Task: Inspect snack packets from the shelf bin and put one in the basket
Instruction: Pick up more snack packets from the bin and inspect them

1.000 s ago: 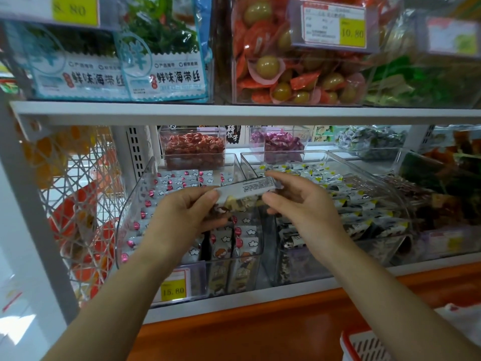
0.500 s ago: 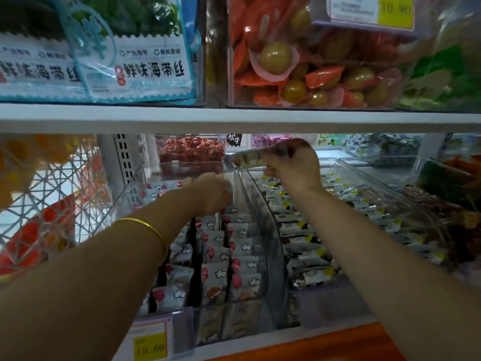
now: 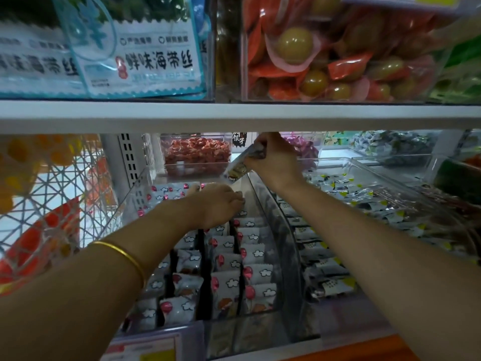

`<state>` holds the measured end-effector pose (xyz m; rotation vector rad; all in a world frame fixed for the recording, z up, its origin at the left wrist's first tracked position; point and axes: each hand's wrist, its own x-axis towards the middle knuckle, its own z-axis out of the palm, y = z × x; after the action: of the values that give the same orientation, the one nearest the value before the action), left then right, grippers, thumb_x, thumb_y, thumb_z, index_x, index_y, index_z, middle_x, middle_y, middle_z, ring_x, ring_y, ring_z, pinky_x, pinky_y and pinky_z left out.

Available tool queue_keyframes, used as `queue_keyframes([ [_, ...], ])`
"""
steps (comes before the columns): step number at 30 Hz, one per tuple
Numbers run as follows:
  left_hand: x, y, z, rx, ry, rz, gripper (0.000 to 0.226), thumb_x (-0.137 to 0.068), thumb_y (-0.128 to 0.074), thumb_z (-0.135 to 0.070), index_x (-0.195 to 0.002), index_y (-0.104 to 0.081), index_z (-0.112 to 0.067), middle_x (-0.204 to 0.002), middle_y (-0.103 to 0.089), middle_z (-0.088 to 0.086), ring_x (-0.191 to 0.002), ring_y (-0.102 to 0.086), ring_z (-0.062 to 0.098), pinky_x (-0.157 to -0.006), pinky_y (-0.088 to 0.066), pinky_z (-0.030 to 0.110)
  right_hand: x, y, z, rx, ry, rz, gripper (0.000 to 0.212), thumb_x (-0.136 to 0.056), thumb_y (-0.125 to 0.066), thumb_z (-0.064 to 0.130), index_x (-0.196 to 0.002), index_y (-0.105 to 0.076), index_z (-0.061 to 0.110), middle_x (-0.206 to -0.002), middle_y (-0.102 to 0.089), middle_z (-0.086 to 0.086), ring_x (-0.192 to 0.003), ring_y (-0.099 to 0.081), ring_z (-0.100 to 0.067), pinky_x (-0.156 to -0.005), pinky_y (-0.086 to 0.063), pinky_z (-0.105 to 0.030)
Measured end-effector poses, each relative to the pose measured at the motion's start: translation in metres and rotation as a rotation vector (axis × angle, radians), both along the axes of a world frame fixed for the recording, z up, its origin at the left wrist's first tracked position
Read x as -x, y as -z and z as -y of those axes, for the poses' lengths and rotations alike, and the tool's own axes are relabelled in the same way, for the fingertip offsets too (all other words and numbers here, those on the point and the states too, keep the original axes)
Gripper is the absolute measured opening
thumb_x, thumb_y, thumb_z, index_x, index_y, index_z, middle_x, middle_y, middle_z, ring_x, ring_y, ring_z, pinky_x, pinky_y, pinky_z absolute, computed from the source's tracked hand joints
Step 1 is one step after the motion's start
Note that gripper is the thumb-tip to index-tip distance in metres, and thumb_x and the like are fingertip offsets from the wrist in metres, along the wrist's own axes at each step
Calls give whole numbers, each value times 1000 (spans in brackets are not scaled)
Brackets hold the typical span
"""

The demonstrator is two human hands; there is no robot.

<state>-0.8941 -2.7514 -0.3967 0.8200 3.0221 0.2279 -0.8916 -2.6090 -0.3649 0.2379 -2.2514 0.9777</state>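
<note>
Fingers of the right hand [image 3: 276,162] curl round one snack packet [image 3: 238,166], held tilted just under the white upper shelf [image 3: 234,115], above the far end of the clear shelf bin [image 3: 283,246]; the left hand [image 3: 218,204] reaches into that bin's far part, fingertips down on the cloud-printed packets [image 3: 229,261]; whether it pinches any cannot be told; a gold bangle [image 3: 122,254] circles the left forearm.

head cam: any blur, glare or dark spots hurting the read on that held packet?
Head view: packet in the right hand is soft, print unreadable; forearms in front are dim against the bright shelf back; frame edges smear, notably the top-right price tag; glare streaks the clear bin wall; left hand reads fairly sharp.
</note>
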Motion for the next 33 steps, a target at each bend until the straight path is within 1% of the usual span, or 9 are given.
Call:
queue_keyframes([
  [5,-21,2,13,-214,70,-47,41,-99,-31,-36,-118,-59,-14,-119,-57,7,-116,-48,24,-103,-31,46,14,1,19,-508,44,101,28,-79,-67,7,-103,-52,4,-101,-58,-13,-88,-54,-25,-66,-32,-25],
  [6,-23,4,16,-181,62,-85,42,-98,-29,-37,-117,-59,-15,-116,-56,6,-116,-47,24,-103,-31,48,15,1,23,-589,57,126,28,-79,-68,8,-103,-53,4,-104,-58,-15,-93,-57,-27,-67,-36,-27],
  [10,-22,15,26,92,-8,-68,50,-99,-15,-44,-137,-37,-20,-149,-31,6,-144,-9,19,-113,-6,57,20,-3,29,-860,110,233,30,-81,-72,21,-105,-63,7,-111,-59,-15,-105,-56,-29,-80,-42,-31],
  [14,-20,16,26,135,-16,-58,48,-100,-13,-40,-125,-42,-12,-141,-35,11,-141,-17,20,-111,-8,59,26,-4,29,-1046,90,401,26,-90,-55,16,-114,-64,20,-135,-44,-16,-126,-36,-35,-99,-33,-43],
  [17,-20,19,27,136,-24,-56,52,-100,-11,-42,-134,-36,-12,-150,-26,9,-144,-9,19,-112,-5,58,33,-2,30,-1075,74,597,44,-91,-45,14,-134,-49,22,-147,-32,-13,-134,-25,-41,-105,-30,-55],
  [20,-19,19,26,144,-47,-53,51,-100,-11,-39,-131,-36,-7,-144,-31,13,-140,-16,24,-111,-10,57,31,-4,33,-1092,71,657,49,-92,-41,12,-141,-39,19,-147,-35,-10,-132,-33,-37,-102,-36,-51],
  [25,-24,13,26,74,-42,-53,51,-100,-13,-40,-137,-36,-12,-151,-26,7,-144,-9,21,-114,-2,57,8,-5,37,-952,75,447,36,-91,-46,4,-126,-49,12,-127,-54,-13,-114,-51,-31,-88,-35,-37],
  [29,-32,10,30,94,-47,-76,53,-99,-11,-41,-146,-23,-19,-158,-11,0,-145,2,16,-112,5,55,-12,-9,40,-850,52,442,30,-97,-39,24,-122,-55,15,-130,-55,-10,-117,-50,-28,-98,-35,-38],
  [33,-41,16,32,225,-59,-64,54,-98,-11,-42,-145,-23,-17,-157,-13,1,-145,-1,18,-110,2,59,-23,-1,46,-1161,84,678,49,-100,-26,45,-137,-43,18,-151,-32,-9,-142,-22,-29,-112,-17,-52],
])
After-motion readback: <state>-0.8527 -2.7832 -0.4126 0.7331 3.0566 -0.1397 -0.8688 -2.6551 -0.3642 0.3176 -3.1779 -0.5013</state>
